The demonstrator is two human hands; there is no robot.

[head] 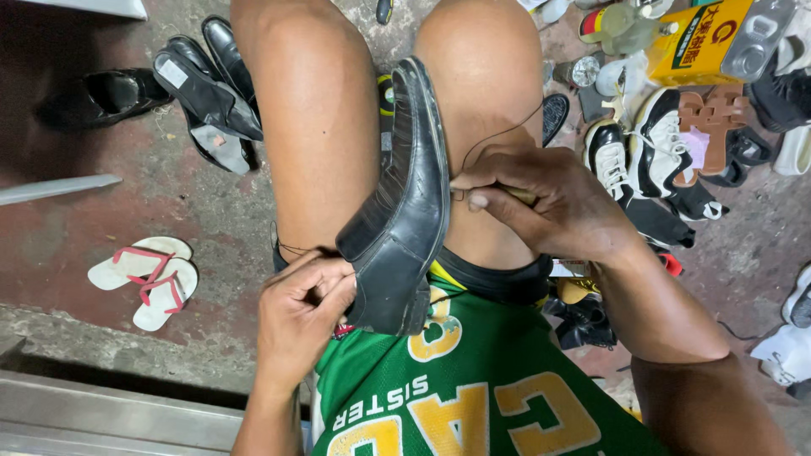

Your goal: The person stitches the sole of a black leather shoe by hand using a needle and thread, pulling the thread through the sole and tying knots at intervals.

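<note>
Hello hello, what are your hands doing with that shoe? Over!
Left hand pinching dark thread. Right hand gripping a tool against the black leather shoe, which is wedged between the knees.

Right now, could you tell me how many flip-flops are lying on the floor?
2: a white pair with red straps, one flip-flop nearer the wall, the other flip-flop overlapping it, left of the left hand. Others may be hidden among the shoe pile.

Top right, on the concrete floor (pixel 211 211): I see a rectangular yellow metal can (pixel 714 38) lying on its side, with a red-and-green printed label panel and a bare silver end. Just left of it lies a clear plastic bottle (pixel 621 25) with a red, yellow and green label band. Upper left: a small pale rectangular tag (pixel 171 73) sits on the insole of a black shoe (pixel 203 97). No signs or screens are visible.
</note>
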